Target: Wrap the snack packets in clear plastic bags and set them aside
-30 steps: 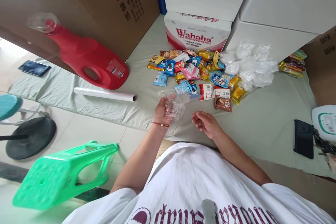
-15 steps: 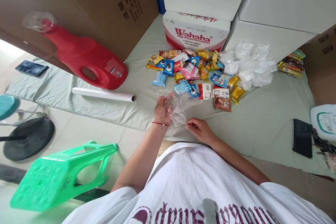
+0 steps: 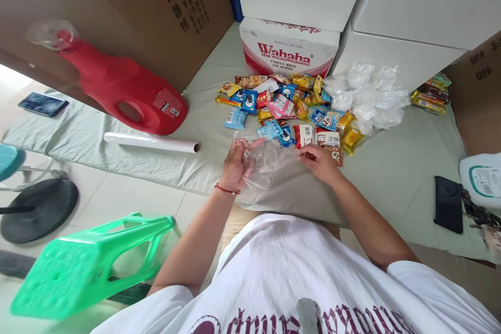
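Clear plastic (image 3: 270,166): my left hand (image 3: 235,164) and right hand (image 3: 320,163) grip it; at twelve o'clock, a "Wahaha PURIFIED WATER" box (image 3: 289,44).

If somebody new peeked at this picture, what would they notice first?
Probably the big red bottle at the left by the brown cardboard box, and the bright green stool at the lower left. Next might come the colorful snack packets, heaped in the middle in front of the Wahaha box. Nearer the person, clear plastic stretches between the left hand and right hand.
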{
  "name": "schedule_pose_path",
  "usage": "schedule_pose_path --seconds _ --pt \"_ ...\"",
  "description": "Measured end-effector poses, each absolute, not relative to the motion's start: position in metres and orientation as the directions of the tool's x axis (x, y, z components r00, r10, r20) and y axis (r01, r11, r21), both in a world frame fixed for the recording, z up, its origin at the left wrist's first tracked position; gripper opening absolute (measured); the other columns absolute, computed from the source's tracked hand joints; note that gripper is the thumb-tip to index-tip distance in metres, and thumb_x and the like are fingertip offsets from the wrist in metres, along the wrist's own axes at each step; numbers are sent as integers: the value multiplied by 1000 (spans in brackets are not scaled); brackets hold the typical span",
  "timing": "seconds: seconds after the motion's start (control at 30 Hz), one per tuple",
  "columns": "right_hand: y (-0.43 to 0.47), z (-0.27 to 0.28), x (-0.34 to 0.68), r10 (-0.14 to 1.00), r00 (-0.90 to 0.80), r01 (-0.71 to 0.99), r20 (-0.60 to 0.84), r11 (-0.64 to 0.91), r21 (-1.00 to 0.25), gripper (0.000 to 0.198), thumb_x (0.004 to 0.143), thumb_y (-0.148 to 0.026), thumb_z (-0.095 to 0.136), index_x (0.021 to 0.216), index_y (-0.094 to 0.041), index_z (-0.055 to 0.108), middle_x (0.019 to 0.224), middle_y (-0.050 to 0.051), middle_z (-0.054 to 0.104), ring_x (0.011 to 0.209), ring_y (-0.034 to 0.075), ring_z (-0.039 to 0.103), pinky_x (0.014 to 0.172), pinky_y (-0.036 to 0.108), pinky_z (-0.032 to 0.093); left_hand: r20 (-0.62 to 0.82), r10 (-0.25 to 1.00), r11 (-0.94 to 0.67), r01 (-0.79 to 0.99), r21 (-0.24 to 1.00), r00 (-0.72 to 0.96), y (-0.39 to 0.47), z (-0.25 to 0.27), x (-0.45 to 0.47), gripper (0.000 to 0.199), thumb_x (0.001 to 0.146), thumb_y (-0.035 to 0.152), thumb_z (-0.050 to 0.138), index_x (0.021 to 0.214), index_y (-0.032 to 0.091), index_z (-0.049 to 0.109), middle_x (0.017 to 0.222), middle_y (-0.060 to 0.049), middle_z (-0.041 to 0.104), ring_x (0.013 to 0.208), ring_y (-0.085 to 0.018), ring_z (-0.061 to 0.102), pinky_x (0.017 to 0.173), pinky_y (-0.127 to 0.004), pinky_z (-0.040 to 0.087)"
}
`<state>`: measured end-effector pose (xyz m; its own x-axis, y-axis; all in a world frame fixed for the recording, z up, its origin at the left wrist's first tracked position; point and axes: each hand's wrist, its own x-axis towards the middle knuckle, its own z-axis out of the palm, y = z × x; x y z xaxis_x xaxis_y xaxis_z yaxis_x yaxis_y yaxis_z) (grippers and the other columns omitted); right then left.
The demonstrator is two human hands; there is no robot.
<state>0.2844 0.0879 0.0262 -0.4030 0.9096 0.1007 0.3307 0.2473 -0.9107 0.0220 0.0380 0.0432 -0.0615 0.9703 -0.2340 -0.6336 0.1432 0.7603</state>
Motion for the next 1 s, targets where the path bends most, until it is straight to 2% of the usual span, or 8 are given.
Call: schedule_pose_path --seconds 0.13,0.3,0.43,0.57,0.63,0.77,0.9,1.0 --pt "81 37 311 881 -371 283 294 409 -868 10 92 -33 70 91 -26 77 92 4 71 84 18 66 71 30 51 -195 973 94 -557 825 -125 41 36 0 39 84 50 78 85 23 50 97 -1 76 31 -1 37 29 -19 19" --pt "82 53 351 806 -509 331 304 509 -795 16 95 -30 65 88 -28 78 100 5 73 92 20 68 82 36 54 -175 963 56 -486 872 -204 47 37 -6 39 86 54 75 88 24 50 86 2 73 33 -2 37 29 -18 20" --pt "90 74 357 836 -448 441 316 515 -735 20 98 -39 61 104 -28 77 115 8 71 110 25 65 101 44 51 -182 982 145 -421 895 -47 43 59 7 42 84 60 75 91 24 54 88 -4 76 31 -3 36 28 -20 20" --pt "87 90 310 807 -548 384 220 477 -791 68 82 -55 80 142 -29 59 139 10 63 131 31 56 112 48 43 -293 949 314 -379 870 114 39 85 28 35 83 51 79 95 22 64 95 -10 77 31 -5 40 28 -21 23" --pt "84 87 280 782 -608 335 138 410 -848 81 74 -58 85 143 -27 57 130 9 67 123 31 60 108 47 46 -361 920 392 -411 823 153 40 90 33 28 85 41 79 99 21 67 99 -11 77 32 -5 42 28 -21 23" --pt "80 69 244 816 -575 187 -55 66 -980 47 81 -61 75 108 -22 69 79 -1 67 74 18 64 72 32 54 -285 924 376 -480 793 253 46 82 20 29 83 37 79 102 20 67 110 -12 75 42 -8 52 33 -21 28" --pt "79 54 242 911 -280 -154 -304 -355 -922 44 70 -58 83 87 -22 63 62 -6 55 49 10 49 43 21 37 -204 971 236 -641 730 125 39 51 0 37 76 31 75 111 21 69 138 -13 64 96 -21 70 69 -30 58" --pt "77 47 241 917 -148 -277 -371 -399 -874 45 62 -53 88 84 -23 62 66 -3 60 51 12 53 42 24 41 -247 943 332 -636 697 222 25 26 12 55 67 20 77 121 21 70 147 -12 59 128 -28 60 93 -37 55"
